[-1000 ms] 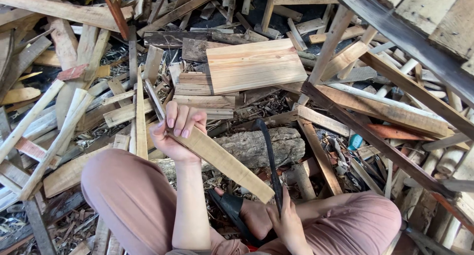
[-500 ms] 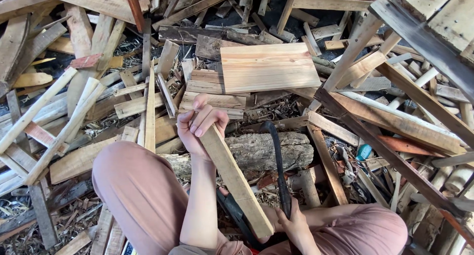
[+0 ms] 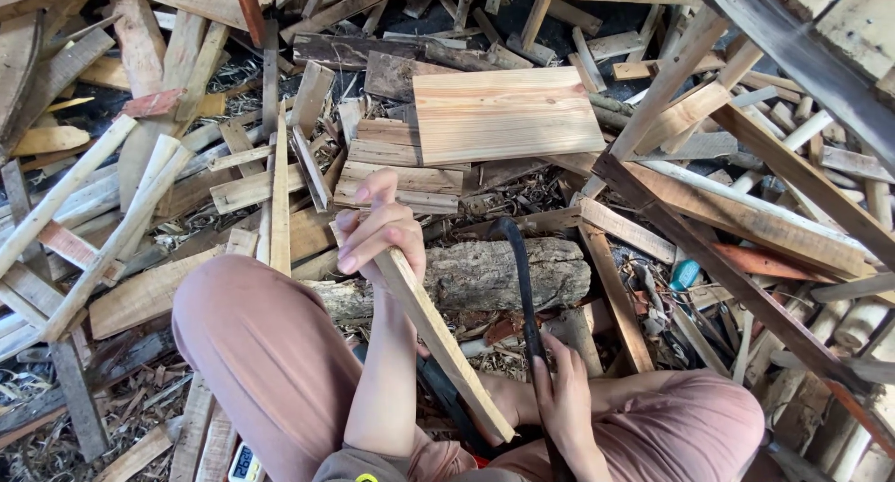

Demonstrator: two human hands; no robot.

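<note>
**Wooden strip held over the log, blade in the other hand**

We look down on our own lap, legs in pinkish trousers point(image 3: 270, 370) folded among heaps of scrap wood. Our left hand point(image 3: 380, 232) grips the upper end of a pale wooden strip point(image 3: 438, 337), fingers point(image 3: 359, 226) wrapped and clamped around it. The strip slants down and to the right from that hand, its lower end reaching close to our knees, just beside the right hand. It crosses in front of a rough bark-covered log point(image 3: 503, 272) that lies sideways on the ground right before us.

Our right hand point(image 3: 564, 403) is closed on the handle of a long dark curved blade point(image 3: 520, 277), whose tip arches up over the log's top edge. The blade stands just to the right of the strip, apart from it.

Beyond the log lies a wide flat pine board point(image 3: 508, 114), resting on shorter planks point(image 3: 396, 165). Loose slats and sticks point(image 3: 112, 221) are scattered all around, with shavings on the ground. A small blue object point(image 3: 683, 275) sits among the debris to the right.
</note>
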